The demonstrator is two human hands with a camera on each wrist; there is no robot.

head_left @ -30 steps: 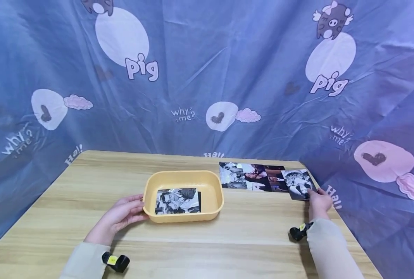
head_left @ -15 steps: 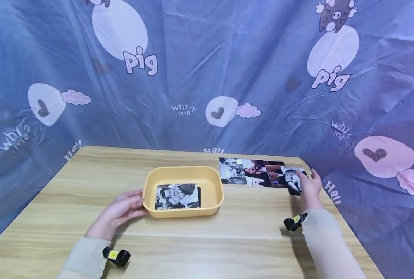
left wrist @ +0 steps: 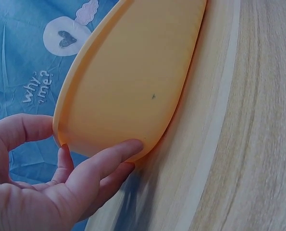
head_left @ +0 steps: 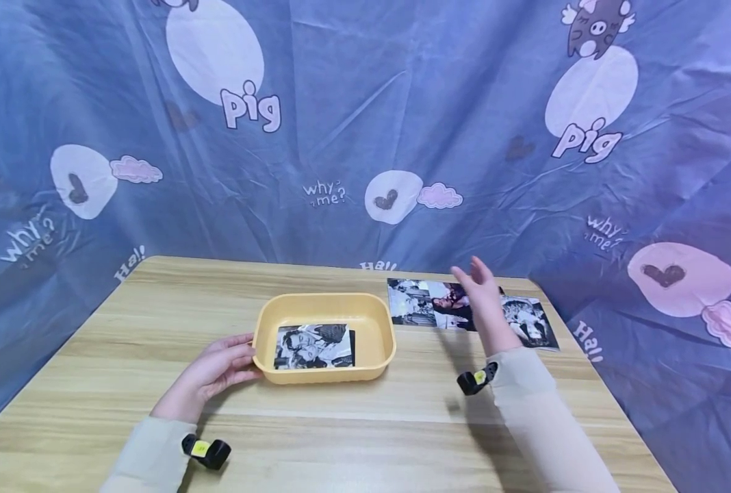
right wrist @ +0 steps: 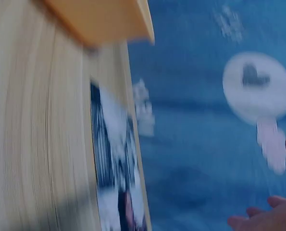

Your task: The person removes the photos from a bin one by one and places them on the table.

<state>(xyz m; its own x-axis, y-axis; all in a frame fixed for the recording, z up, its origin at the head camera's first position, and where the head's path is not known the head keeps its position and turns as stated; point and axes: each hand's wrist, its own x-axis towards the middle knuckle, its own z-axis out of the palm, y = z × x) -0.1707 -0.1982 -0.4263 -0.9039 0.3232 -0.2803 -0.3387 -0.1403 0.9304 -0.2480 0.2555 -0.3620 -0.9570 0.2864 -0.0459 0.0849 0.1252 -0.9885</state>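
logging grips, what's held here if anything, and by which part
The left hand holds the yellow tray by the rim and outer wall of its left end. The right hand, near the photos, holds nothing visible.

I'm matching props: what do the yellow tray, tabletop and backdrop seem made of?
Yellow tray: likely plastic, smooth, satin, by its even colour and rounded rim. Tabletop: wood or wood-look laminate, low sheen, with streaky grain. Backdrop: probably fabric, slightly shiny, given its folds and creases.

Tray (head_left: 325, 376) on table (head_left: 341, 445), photo (head_left: 313, 346) inside, photo row (head_left: 445, 311) at tray's right, curtain (head_left: 341, 137) behind.
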